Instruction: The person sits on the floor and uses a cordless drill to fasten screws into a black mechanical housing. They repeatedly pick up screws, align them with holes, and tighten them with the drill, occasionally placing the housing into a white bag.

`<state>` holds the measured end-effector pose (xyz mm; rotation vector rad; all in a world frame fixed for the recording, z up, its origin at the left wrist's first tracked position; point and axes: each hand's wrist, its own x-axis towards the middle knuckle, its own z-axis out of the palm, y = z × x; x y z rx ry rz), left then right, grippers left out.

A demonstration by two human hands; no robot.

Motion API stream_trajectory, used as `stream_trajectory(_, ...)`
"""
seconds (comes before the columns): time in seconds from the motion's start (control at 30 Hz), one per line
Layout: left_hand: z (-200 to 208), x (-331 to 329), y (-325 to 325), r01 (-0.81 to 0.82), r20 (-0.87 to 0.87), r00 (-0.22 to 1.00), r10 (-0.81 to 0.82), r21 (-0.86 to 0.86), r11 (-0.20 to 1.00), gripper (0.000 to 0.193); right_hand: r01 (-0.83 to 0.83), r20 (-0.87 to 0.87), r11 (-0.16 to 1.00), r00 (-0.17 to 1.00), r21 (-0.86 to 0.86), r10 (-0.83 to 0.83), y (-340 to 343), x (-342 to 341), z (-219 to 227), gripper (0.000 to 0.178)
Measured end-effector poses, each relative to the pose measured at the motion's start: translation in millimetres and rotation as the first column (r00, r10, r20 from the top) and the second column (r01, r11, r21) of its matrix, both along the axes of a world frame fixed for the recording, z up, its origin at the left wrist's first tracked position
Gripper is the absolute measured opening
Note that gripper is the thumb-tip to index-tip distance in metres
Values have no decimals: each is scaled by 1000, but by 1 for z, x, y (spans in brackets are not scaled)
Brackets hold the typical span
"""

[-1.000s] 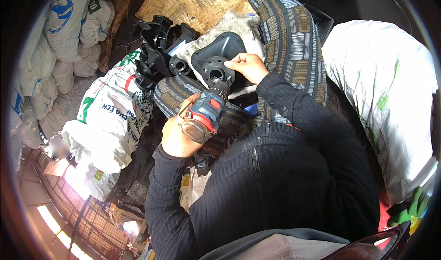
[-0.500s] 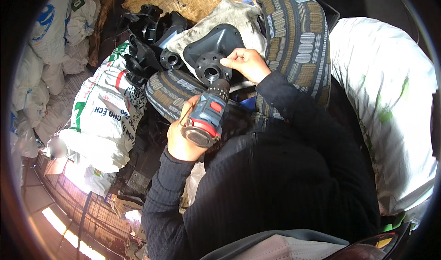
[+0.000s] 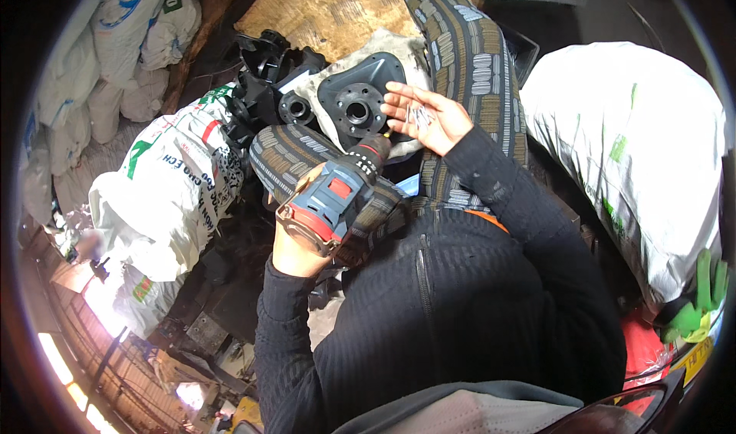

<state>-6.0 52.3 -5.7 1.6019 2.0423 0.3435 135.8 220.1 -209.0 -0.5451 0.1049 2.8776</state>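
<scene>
Head view: right hand turns palm up, screws on show

Half a second ago the right hand (image 3: 435, 126) had its fingertips at the rim of the round black flange (image 3: 372, 104); now it has come off and lies just beside it, palm up, fingers loosely spread, with several small screws (image 3: 420, 116) resting on them. The left hand (image 3: 293, 251) stays wrapped around the blue-grey and red drill (image 3: 330, 196), whose bit points toward the gap between the flange's lower right edge and the right fingertips. Whether the bit touches anything cannot be told.

The flange sits at the narrow end of a black housing (image 3: 387, 69), which lies on a soiled white cloth (image 3: 412, 52) between the person's patterned trouser legs (image 3: 484, 58). A smaller black ring part (image 3: 288, 100) lies to its left.

For the fastening work, the change suggests a pause between screws: neither hand appears to be steadying the flange.
</scene>
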Motion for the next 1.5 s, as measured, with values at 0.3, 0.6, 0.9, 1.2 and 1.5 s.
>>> stream_trajectory(0.3,-4,14,-28,-60,114,992,49,95,994,31,61,-48,994,997,96,-56,-21,15,35,38)
stream_trajectory(0.6,-5,15,-36,-70,28,997,68,108,992,30,36,-63,995,997,-96,-42,-30,13,32,36)
stream_trajectory(0.9,17,10,-30,26,-91,996,-14,130,991,30,-110,124,983,988,148,92,-31,16,37,21)
stream_trajectory(1.2,10,-4,-45,-164,79,984,159,62,985,23,-272,134,913,961,303,242,-17,18,28,22)
stream_trajectory(1.5,13,-27,-44,192,-70,978,-195,-48,980,40,-551,141,670,813,497,564,13,14,30,24)
